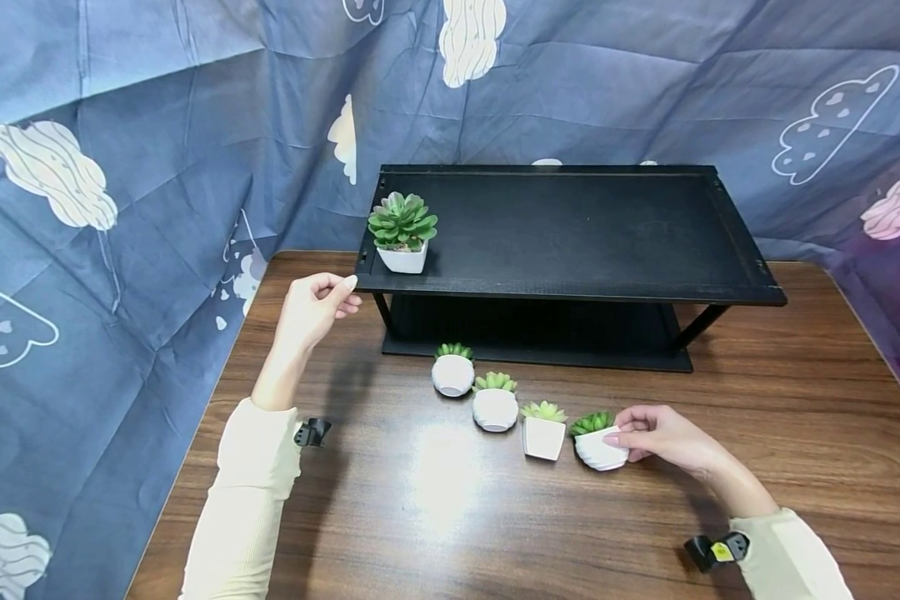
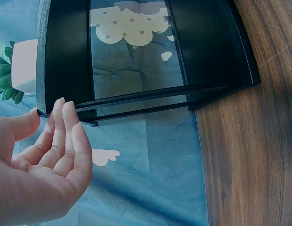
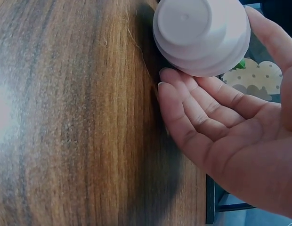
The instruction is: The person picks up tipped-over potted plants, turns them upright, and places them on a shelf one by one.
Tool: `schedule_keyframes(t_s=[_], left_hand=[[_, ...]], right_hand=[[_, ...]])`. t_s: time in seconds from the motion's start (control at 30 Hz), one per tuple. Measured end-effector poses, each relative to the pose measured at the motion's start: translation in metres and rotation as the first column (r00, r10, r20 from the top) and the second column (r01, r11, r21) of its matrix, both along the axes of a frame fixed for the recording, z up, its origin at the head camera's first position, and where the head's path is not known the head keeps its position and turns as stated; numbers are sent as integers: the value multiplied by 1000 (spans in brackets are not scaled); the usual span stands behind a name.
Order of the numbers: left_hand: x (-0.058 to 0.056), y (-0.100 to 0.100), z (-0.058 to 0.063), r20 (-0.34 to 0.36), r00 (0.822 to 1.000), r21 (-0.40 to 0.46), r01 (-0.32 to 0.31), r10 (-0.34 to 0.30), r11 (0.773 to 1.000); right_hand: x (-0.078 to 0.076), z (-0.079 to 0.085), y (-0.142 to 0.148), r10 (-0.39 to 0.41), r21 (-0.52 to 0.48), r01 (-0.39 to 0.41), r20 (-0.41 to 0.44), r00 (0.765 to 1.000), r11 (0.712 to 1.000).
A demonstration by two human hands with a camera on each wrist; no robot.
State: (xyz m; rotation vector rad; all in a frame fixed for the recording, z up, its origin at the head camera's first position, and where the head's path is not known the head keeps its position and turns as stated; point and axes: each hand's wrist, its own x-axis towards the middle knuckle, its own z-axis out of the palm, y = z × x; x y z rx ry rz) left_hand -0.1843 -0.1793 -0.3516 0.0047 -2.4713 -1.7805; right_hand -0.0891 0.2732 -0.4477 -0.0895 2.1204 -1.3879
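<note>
My left hand (image 1: pixel 311 312) pinches the front left corner of a black two-tier shelf (image 1: pixel 570 225), thumb on one face and fingertips on the other. In the left wrist view, the left hand (image 2: pixel 52 160) shows the same hold at the shelf's edge. My right hand (image 1: pixel 663 437) holds a small potted succulent (image 1: pixel 602 448) by its white ribbed pot, between thumb and fingers. This pot is tilted; the right wrist view shows the underside of the white pot (image 3: pixel 183 23) above the fingers of the right hand (image 3: pixel 221 127).
A larger potted succulent (image 1: pixel 403 258) stands on the shelf's top at the left. Three small succulents, in a round pot (image 1: pixel 453 377), another round pot (image 1: pixel 495 411) and a square pot (image 1: pixel 543 439), form a diagonal row on the wooden table (image 1: pixel 390 533). Blue cloud-patterned cloth (image 1: pixel 607 92) hangs behind.
</note>
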Motion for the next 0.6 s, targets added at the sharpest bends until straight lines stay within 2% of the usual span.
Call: schedule_keyframes(t_s=[0.23, 0.6], left_hand=[[0, 0, 0, 3, 1000, -3, 0, 0, 1000], [2, 2, 2, 17, 1000, -2, -1, 1, 1000]], right_hand=[[-1, -2, 2, 19, -13, -19, -29, 999, 1000], [-3, -2, 2, 36, -32, -37, -21, 999, 999]])
